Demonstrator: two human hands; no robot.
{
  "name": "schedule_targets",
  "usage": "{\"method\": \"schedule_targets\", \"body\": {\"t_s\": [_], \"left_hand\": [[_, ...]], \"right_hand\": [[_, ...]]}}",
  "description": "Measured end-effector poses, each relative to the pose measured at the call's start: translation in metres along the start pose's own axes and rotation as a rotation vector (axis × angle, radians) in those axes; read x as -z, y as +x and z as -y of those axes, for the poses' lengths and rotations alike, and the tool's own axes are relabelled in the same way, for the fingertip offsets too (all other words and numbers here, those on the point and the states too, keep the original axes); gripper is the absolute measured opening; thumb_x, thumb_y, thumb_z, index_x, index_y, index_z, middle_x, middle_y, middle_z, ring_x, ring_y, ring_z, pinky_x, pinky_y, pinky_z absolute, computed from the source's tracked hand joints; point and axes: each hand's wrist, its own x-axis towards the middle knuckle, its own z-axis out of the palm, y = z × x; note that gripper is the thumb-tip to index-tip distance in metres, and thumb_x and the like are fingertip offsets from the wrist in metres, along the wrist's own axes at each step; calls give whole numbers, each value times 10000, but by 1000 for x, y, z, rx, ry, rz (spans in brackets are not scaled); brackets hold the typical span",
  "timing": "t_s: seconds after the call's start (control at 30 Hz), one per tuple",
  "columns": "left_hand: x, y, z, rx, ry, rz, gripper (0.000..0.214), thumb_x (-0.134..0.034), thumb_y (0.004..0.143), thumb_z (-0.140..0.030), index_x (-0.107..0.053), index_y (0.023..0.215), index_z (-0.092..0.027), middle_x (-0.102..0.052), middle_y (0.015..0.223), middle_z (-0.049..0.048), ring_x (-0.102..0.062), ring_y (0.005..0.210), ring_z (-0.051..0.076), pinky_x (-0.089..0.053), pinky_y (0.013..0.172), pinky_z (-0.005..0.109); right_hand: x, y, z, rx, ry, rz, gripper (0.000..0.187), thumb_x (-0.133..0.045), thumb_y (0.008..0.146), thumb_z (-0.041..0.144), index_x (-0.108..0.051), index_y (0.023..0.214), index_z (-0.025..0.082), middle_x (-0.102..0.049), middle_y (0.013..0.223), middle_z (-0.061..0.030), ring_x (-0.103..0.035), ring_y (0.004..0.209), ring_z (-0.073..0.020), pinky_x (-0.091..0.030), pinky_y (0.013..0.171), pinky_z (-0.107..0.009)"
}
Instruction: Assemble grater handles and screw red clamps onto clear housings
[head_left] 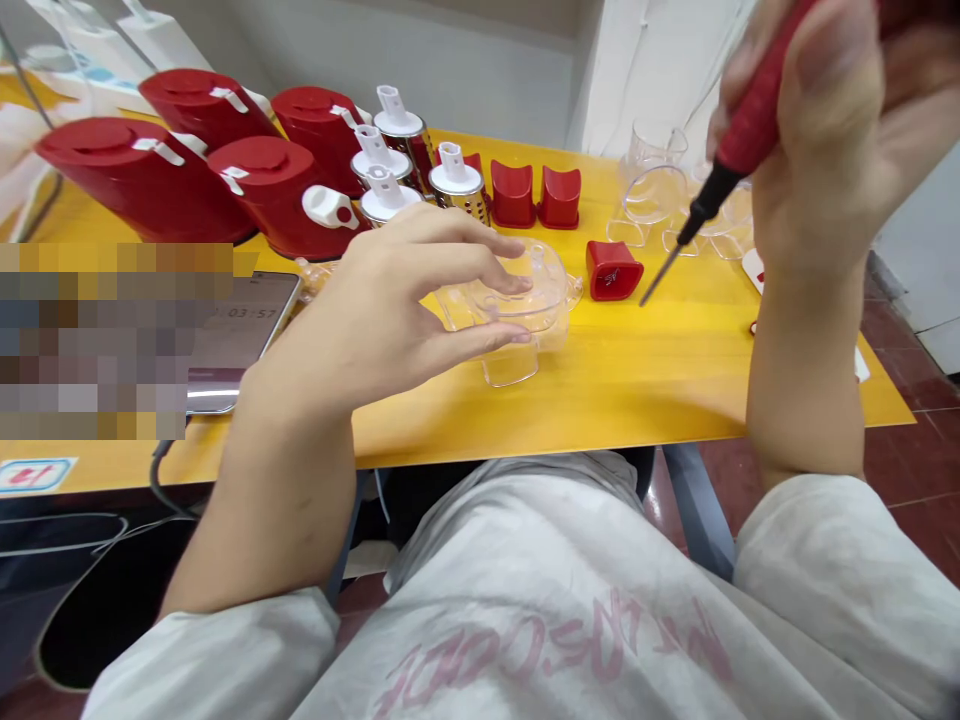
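My left hand (420, 290) grips a clear plastic housing (551, 330) on the yellow table, fingers over its top and thumb along its near side. Raised at the upper right, my right hand (832, 130) is closed around the red handle of a screwdriver (757, 125). Its thin metal shaft slants down and left, and the tip is near a small red plastic cup (615, 272) that has small screws inside. Part of the handle and several fingers of that hand are blurred or cut off by the frame's edge.
Several red plastic bodies (262, 175) stand at the back left, beside metal drum graters (460, 180) with white tops. Two red blocks (514, 195) sit behind the housing. More clear plastic parts (652, 195) are at the right. A phone (244, 325) lies at the left on the yellow table (637, 400).
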Motion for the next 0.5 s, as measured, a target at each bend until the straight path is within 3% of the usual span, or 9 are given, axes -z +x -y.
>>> {"method": "schedule_targets", "body": {"t_s": [0.07,0.13,0.27,0.37,0.5], "left_hand": [[0,0,1,1,-1,-1,512,-740,1078,-716,-809,1143,-213,-833,1368,77,-795,1221,265,-631,1064,445],[0,0,1,-3,-11,1,479,-752,1083,-689,-808,1150,-218,-833,1369,77,-794,1228,265,-632,1065,447],[0,0,1,-4,-37,-3,357,-806,1080,-567,-806,1145,-215,-837,1366,99,-796,1245,285,-636,1067,452],[-1,0,2,-3,-23,-13,318,-830,1065,-531,-813,1139,-222,-840,1369,93,-793,1212,275,-637,1069,447],[-3,1,2,-4,-14,-18,317,-832,1066,-531,-817,1138,-223,-840,1369,83,-797,1214,274,-633,1077,440]], "right_hand": [[7,-18,-18,49,-33,-57,602,-610,1002,711,-660,1255,167,-542,859,18,-609,700,80,-515,677,-100],[18,-33,-42,34,-62,-98,658,-648,961,771,-601,1183,153,-594,1049,-4,-611,734,82,-515,680,-128],[33,-52,-79,-49,-156,-215,752,-627,898,864,-481,1225,203,-608,1103,-52,-566,811,46,-506,714,-151],[34,-64,-88,-80,-219,-238,712,-564,940,851,-480,1262,222,-612,1201,-85,-562,853,11,-537,775,-206],[28,-78,-88,-126,-263,-170,699,-599,940,836,-529,1255,216,-620,1219,-87,-608,927,-4,-568,815,-209]]}}
